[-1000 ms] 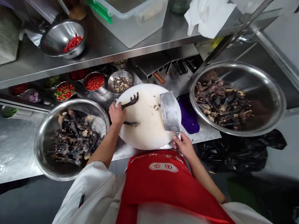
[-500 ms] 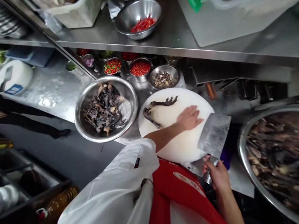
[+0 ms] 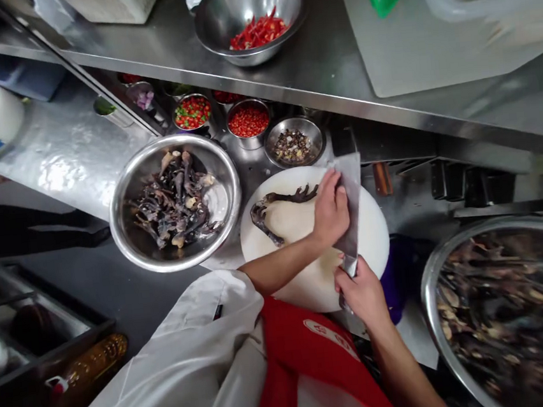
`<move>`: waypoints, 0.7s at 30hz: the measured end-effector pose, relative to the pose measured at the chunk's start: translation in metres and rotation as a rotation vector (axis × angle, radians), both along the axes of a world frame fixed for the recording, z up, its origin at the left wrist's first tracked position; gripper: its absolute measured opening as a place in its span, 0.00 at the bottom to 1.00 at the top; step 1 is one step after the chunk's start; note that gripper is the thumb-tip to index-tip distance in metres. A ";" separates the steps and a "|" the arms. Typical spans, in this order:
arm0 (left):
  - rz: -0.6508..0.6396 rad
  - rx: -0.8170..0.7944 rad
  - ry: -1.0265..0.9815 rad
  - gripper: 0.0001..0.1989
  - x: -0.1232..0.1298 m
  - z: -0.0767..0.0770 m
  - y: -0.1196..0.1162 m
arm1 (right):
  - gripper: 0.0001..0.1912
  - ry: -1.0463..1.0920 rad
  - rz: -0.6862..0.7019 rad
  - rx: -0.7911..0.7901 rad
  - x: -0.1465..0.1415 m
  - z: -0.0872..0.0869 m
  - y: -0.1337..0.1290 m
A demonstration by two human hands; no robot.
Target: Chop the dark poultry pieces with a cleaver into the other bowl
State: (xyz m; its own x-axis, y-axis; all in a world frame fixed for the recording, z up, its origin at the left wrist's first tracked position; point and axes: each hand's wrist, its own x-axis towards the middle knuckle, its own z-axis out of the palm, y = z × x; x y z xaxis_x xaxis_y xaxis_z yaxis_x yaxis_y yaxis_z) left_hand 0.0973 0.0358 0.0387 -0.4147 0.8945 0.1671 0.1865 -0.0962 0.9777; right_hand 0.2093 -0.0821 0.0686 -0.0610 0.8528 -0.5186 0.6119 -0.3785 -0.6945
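Head view: I find both hands meeting at the cleaver [image 3: 355, 205], which stands near the middle of the frame over the right part of the board [image 3: 375, 238]. The right hand [image 3: 366, 289] is closed firmly around its handle. The left hand [image 3: 332, 213] lies with fingers extended at the blade's left face; its palm is hidden, so I cannot tell whether it grips anything. On the board's upper left I note two dark feet: the upper foot [image 3: 294, 197], clawed end pointing right, and the lower foot [image 3: 267, 229], slanting down. The left bowl [image 3: 127, 243] and the right bowl [image 3: 431, 306], lower right of the frame, both contain dark pieces. A purple cloth [image 3: 395, 268] sits at the board's right edge.
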 end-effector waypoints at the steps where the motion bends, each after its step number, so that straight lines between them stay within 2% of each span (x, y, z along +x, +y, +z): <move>1: 0.039 0.027 -0.013 0.21 -0.014 0.007 0.021 | 0.17 -0.032 0.046 0.037 -0.004 0.010 0.012; 3: 0.127 0.010 -0.052 0.20 -0.046 0.010 0.071 | 0.18 -0.061 0.107 0.086 -0.011 0.023 0.032; 5: 0.160 -0.094 -0.087 0.19 -0.079 -0.003 0.123 | 0.20 -0.046 0.110 0.088 -0.017 0.028 0.042; 8: 0.058 -0.343 -0.097 0.16 -0.121 -0.034 0.178 | 0.20 0.005 0.025 0.052 -0.019 0.023 0.037; 10: -0.074 -0.447 -0.030 0.11 -0.138 -0.050 0.192 | 0.21 0.027 -0.048 0.024 -0.014 0.015 0.025; 13: -0.250 -0.437 0.166 0.10 -0.146 -0.053 0.186 | 0.22 0.047 -0.157 -0.035 0.000 0.000 -0.001; 17: -0.431 -0.283 0.468 0.09 -0.144 -0.030 0.144 | 0.24 0.074 -0.272 -0.106 0.023 -0.018 -0.036; 19: -0.548 -0.371 0.612 0.08 -0.146 -0.019 0.113 | 0.24 0.061 -0.275 -0.123 0.033 -0.023 -0.050; 21: -0.672 -0.565 0.787 0.12 -0.149 -0.013 0.080 | 0.24 0.033 -0.231 -0.117 0.041 -0.026 -0.061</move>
State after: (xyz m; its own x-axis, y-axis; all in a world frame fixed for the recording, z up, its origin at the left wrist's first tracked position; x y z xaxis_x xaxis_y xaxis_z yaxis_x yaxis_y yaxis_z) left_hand -0.0519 0.1155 0.0256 0.2089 0.9230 -0.3232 0.8341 0.0043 0.5515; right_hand 0.2508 -0.1429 0.0428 0.1099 0.7806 -0.6153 0.4775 -0.5844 -0.6561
